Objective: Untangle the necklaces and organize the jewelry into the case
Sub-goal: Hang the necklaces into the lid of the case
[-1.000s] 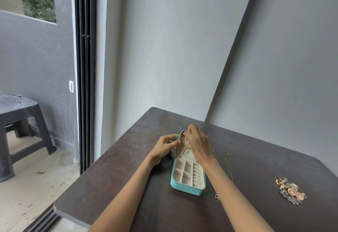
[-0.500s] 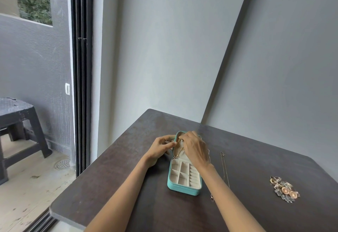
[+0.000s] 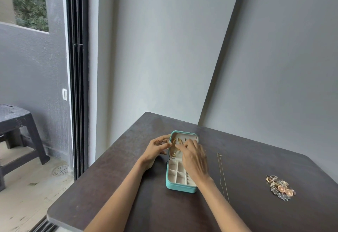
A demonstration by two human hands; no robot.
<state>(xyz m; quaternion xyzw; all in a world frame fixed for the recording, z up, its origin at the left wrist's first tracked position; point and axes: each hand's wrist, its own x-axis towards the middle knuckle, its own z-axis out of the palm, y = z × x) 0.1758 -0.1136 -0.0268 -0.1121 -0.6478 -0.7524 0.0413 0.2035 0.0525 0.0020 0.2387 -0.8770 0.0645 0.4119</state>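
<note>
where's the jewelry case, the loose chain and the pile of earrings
jewelry case (image 3: 181, 188): head view, teal front wall.
loose chain (image 3: 222, 173): head view, middle of its length.
pile of earrings (image 3: 280, 187): head view, centre of the pile.

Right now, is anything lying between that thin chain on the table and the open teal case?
Only the person's right hand and forearm, which reach across between the thin chain and the teal case. The dark table between them otherwise shows nothing.

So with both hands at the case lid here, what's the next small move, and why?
Probably finish seating the gold necklace in the lid of the teal case, then reach for the thin chain. The right hand has its fingers on the gold piece, the left hand steadies the lid, and the chain lies loose on the table.
</note>
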